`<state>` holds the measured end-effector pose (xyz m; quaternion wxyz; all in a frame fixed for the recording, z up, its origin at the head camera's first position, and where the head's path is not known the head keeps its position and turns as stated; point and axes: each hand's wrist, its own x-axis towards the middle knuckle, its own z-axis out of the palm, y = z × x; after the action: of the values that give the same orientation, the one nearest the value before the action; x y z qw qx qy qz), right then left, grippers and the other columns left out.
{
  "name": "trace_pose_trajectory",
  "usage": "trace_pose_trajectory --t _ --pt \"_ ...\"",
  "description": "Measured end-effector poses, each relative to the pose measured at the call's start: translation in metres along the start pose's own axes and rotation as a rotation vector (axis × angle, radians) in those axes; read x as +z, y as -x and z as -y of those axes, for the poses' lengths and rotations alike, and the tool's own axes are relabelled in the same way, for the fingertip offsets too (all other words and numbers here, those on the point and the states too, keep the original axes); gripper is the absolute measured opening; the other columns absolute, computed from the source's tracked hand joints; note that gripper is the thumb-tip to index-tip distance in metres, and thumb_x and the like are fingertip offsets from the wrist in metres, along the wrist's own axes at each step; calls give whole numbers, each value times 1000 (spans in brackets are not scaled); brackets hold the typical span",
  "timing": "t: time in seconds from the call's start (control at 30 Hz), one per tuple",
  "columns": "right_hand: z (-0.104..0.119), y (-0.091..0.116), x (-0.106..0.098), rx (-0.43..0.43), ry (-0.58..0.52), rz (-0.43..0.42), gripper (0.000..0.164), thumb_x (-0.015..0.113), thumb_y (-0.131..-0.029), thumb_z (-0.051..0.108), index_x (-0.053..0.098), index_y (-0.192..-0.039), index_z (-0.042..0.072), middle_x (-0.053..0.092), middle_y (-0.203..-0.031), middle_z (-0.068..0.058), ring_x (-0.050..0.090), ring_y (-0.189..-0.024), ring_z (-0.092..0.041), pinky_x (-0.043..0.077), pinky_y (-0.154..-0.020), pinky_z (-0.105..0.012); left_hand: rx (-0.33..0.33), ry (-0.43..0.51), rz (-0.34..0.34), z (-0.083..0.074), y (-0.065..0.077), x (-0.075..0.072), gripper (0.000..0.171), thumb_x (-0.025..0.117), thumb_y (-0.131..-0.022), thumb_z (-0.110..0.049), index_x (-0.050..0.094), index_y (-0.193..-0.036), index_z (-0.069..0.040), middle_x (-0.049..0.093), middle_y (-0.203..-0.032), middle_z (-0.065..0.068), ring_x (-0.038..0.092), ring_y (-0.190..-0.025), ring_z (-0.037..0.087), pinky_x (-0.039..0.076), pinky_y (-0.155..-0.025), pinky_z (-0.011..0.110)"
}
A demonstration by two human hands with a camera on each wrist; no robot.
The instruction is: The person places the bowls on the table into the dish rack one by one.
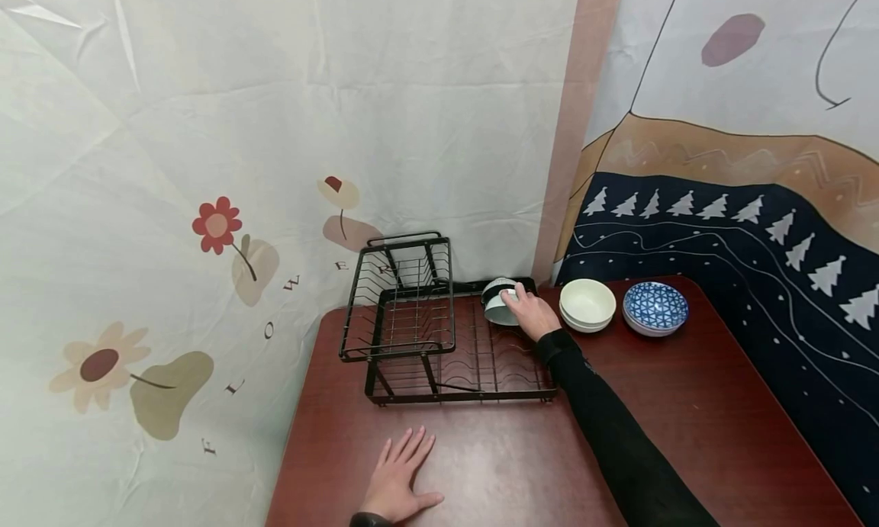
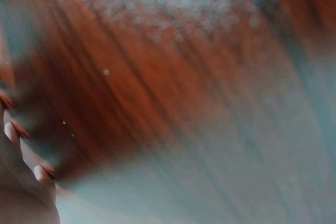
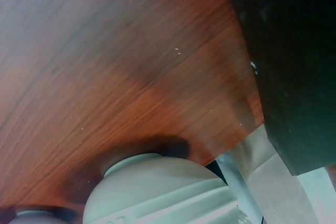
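In the head view my right hand (image 1: 534, 315) grips a pale bowl (image 1: 503, 313) by its rim at the back right of a black wire dish rack (image 1: 460, 396). The bowl is tilted on its side. Just behind it shows a pale, dark-banded piece of tableware (image 1: 496, 287), partly hidden; whether it is a separate bowl I cannot tell. My left hand (image 1: 398, 485) rests on the table in front of the rack, fingers spread. Its fingertips (image 2: 39, 172) appear at the left edge of the left wrist view.
Right of the rack stand stacked cream bowls (image 1: 587, 304) and, farther right, stacked bowls with a blue-patterned one (image 1: 655, 307) on top. A raised wire tier (image 1: 398, 298) covers the rack's left half. Printed cloth (image 1: 439, 130) hangs behind the brown table (image 1: 508, 466).
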<state>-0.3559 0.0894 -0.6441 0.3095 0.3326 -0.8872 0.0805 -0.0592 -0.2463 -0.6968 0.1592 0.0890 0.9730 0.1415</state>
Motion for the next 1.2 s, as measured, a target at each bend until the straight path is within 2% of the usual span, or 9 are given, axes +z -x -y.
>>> trace_pose_trajectory --t 0.13,0.27,0.33,0.47,0.67,0.8,0.9,1.07,1.2 --pt "-4 -2 1 14 -2 7 38 21 -119 -3 58 -123 1 53 -108 -26 46 -58 -27 47 -49 -39 -7 10 12 -1 -1 -1 105 71 -85 -87 42 -172 -35 39 -181 0 35 -168 34 24 -136 70" --pt "-5 -3 2 -18 15 -27 48 10 -121 3 59 -119 2 55 -107 -26 38 -55 -23 39 -47 -36 -13 14 18 -1 -3 0 104 72 -86 -85 41 -172 -36 38 -181 0 34 -169 34 23 -137 70" --pt "-4 -3 1 -45 18 -48 43 17 -121 2 60 -119 4 56 -105 -25 28 -56 -17 32 -48 -33 -14 10 15 -2 -3 0 104 72 -86 -85 41 -172 -36 38 -181 0 35 -169 34 23 -137 70" --pt "-1 -5 -5 -104 -4 -77 24 44 -113 -9 64 -117 4 54 -100 -22 12 -60 -10 18 -52 -27 -10 3 0 -1 -3 1 104 72 -85 -85 41 -172 -36 39 -181 0 35 -168 34 24 -137 70" --pt "4 -4 -10 -146 -36 -49 23 69 -96 -14 64 -111 3 51 -95 -20 12 -57 -8 18 -53 -26 -3 19 -12 1 -2 2 105 70 -85 -87 41 -172 -35 39 -181 0 35 -168 34 23 -136 70" --pt "4 -1 -9 -141 -59 0 30 74 -92 -13 67 -116 3 54 -98 -21 12 -57 -7 27 -47 -28 -3 46 -6 1 -1 2 106 70 -84 -88 42 -172 -36 39 -181 0 35 -168 35 22 -137 71" --pt "2 1 -4 -120 -69 70 33 73 -94 -12 67 -123 5 54 -103 -20 11 -61 -7 35 -48 -31 -9 53 3 2 -1 2 106 71 -84 -88 41 -172 -36 38 -182 0 34 -169 34 21 -137 70" --pt "-5 5 5 -85 -93 171 40 74 -96 -11 67 -130 8 54 -109 -19 22 -61 -10 37 -52 -33 -12 39 18 0 -1 1 105 73 -85 -85 41 -172 -36 37 -182 0 33 -169 34 21 -137 70" --pt "-6 5 6 -80 -100 180 39 74 -97 -8 69 -132 9 56 -110 -18 32 -57 -14 40 -52 -34 -15 23 23 -2 0 -2 104 73 -86 -84 41 -172 -35 38 -182 1 34 -169 35 22 -137 70"
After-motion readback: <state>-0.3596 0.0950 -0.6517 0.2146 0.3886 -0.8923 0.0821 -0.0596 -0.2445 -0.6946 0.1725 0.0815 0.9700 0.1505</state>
